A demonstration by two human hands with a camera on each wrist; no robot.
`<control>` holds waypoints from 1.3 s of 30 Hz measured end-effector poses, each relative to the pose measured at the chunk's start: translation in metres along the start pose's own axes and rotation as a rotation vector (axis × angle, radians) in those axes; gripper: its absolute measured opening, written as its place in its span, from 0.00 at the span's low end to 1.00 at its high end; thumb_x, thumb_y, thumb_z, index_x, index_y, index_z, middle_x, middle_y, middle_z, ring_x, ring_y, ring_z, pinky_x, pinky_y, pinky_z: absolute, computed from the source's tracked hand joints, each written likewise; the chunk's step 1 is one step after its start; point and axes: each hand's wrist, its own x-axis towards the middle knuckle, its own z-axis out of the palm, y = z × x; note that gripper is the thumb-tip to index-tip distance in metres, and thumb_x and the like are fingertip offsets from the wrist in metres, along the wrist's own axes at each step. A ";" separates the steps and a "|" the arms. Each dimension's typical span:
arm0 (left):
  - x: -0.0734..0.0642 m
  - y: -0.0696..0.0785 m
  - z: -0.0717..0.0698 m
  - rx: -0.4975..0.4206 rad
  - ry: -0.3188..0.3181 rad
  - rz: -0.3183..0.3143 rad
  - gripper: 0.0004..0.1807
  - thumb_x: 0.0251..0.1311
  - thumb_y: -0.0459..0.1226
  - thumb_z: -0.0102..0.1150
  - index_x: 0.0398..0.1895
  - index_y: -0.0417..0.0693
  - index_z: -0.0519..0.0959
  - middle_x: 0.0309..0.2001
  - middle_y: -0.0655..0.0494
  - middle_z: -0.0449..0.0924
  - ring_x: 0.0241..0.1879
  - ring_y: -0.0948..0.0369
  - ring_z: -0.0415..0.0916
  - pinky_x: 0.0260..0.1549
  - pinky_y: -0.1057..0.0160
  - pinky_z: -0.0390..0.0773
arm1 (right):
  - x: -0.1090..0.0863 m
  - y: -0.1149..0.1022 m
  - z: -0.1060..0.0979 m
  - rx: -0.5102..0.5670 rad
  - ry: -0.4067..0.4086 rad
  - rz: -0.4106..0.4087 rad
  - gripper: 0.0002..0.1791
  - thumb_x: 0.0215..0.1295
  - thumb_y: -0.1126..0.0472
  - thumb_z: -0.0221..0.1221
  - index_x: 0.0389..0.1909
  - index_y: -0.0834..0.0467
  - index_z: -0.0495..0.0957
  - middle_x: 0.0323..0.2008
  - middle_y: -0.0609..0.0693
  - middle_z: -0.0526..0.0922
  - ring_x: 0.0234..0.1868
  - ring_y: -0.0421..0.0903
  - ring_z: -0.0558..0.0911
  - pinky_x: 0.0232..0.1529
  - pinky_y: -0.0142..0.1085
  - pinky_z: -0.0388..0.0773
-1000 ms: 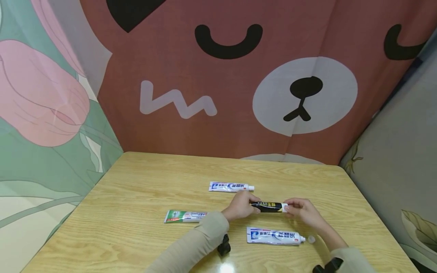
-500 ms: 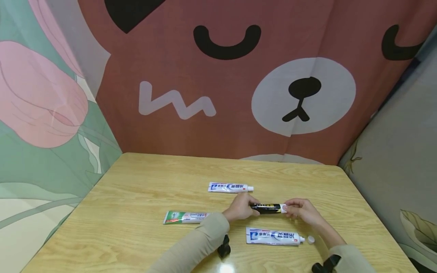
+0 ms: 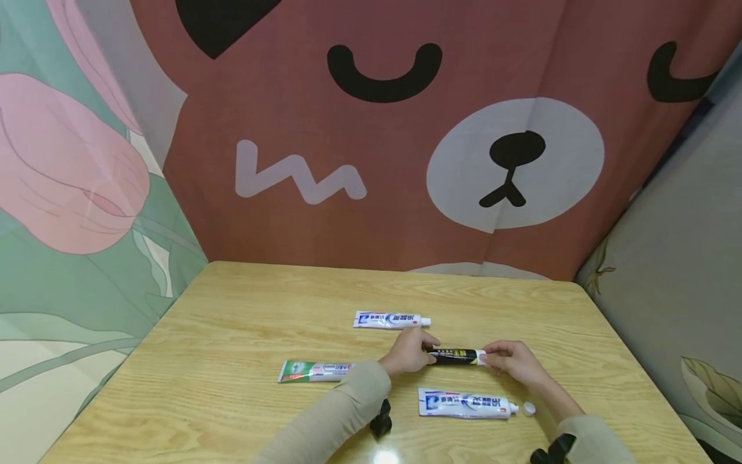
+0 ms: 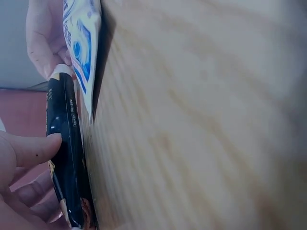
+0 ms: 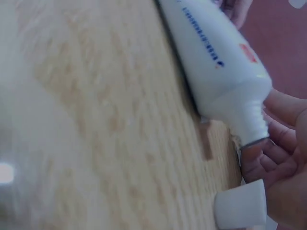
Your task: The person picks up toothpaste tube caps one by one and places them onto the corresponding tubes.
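A black toothpaste tube (image 3: 458, 356) with a white cap lies level between my two hands in the head view. My left hand (image 3: 406, 352) grips its tail end; the left wrist view shows the thumb pressed on the black tube (image 4: 67, 143) with fingers under it. At the other end my right hand (image 3: 518, 363) pinches the white cap (image 3: 482, 357). Nearer to me lies a white and blue toothpaste tube (image 3: 464, 404) with its threaded nozzle (image 5: 249, 127) bare. Its loose white cap (image 3: 529, 408) sits on the table just beyond the nozzle.
Another white and blue toothpaste tube (image 3: 390, 319), capped, lies behind my left hand. A green and white toothpaste tube (image 3: 313, 371) is at the left, partly hidden by my sleeve. The wooden table (image 3: 232, 322) meets a bear-print cloth (image 3: 348, 238) at the back.
Both hands stay on the black tube, which has dipped slightly toward the table and turned a little about its length. The other tubes and the loose cap keep their places.
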 end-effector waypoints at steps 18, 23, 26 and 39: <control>-0.021 0.014 -0.014 -0.053 0.111 0.118 0.15 0.45 0.38 0.69 0.37 0.41 0.80 0.29 0.56 0.76 0.24 0.69 0.68 0.25 0.74 0.68 | -0.042 -0.002 -0.032 -0.028 -0.056 -0.102 0.22 0.67 0.61 0.51 0.48 0.79 0.68 0.27 0.57 0.79 0.24 0.39 0.75 0.23 0.34 0.73; -0.028 0.022 -0.012 -0.087 0.023 0.117 0.18 0.44 0.39 0.70 0.39 0.43 0.79 0.29 0.56 0.76 0.27 0.67 0.70 0.28 0.73 0.69 | -0.054 0.000 -0.041 -0.043 -0.065 -0.127 0.21 0.67 0.62 0.50 0.48 0.80 0.68 0.24 0.53 0.77 0.22 0.38 0.72 0.22 0.35 0.72; -0.033 0.024 -0.011 -0.073 -0.036 0.138 0.21 0.44 0.40 0.70 0.43 0.43 0.78 0.31 0.55 0.78 0.30 0.65 0.72 0.31 0.73 0.69 | -0.060 0.003 -0.045 -0.047 -0.090 -0.118 0.21 0.65 0.63 0.52 0.49 0.80 0.67 0.26 0.51 0.76 0.24 0.38 0.73 0.22 0.35 0.72; -0.041 0.031 -0.002 0.086 -0.264 0.146 0.36 0.40 0.49 0.71 0.57 0.52 0.73 0.47 0.59 0.79 0.48 0.66 0.73 0.52 0.60 0.67 | -0.079 0.028 -0.053 0.011 -0.297 -0.197 0.27 0.58 0.68 0.58 0.52 0.82 0.63 0.23 0.42 0.67 0.19 0.35 0.63 0.18 0.35 0.62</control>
